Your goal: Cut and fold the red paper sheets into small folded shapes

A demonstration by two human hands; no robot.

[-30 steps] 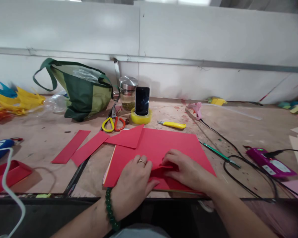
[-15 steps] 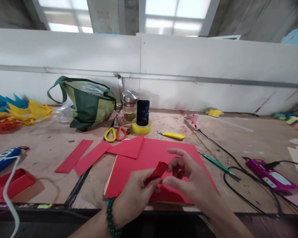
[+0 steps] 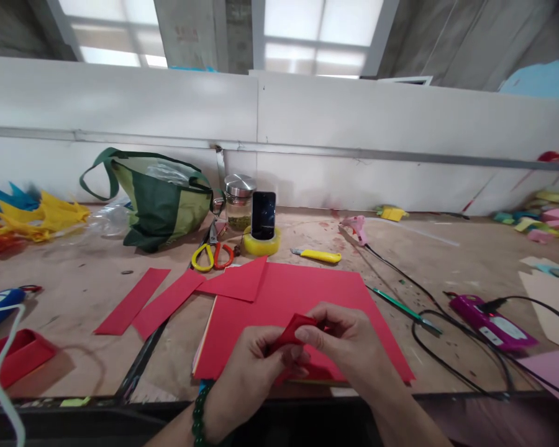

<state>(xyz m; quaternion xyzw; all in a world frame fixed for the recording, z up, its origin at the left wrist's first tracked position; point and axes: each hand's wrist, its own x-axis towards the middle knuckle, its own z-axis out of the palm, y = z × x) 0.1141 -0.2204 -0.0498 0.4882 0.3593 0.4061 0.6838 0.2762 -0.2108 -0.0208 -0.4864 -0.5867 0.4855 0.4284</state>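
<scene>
A small folded piece of red paper (image 3: 292,330) is held between my two hands, above a stack of red sheets (image 3: 326,285). My left hand (image 3: 256,366), with green beads at the wrist, grips its left side. The thumb and fingers of my right hand (image 3: 345,341) pinch its right side. Part of the folded piece is hidden by my fingers. Two red strips (image 3: 133,301) lie left of the stack, and a cut red piece (image 3: 240,279) rests over its upper left corner. A folded red paper tray shape (image 3: 21,357) sits at the far left.
Behind the stack are scissors (image 3: 213,254), a phone (image 3: 263,214) on a tape roll, a jar (image 3: 239,202), a green bag (image 3: 163,202) and a yellow cutter (image 3: 317,255). To the right lie a pink glue gun (image 3: 356,228), a green pen-like tool (image 3: 400,307) and a purple power strip (image 3: 491,321) with cables.
My right hand has closed in on the folded red paper and now pinches it. The whole view has shifted slightly.
</scene>
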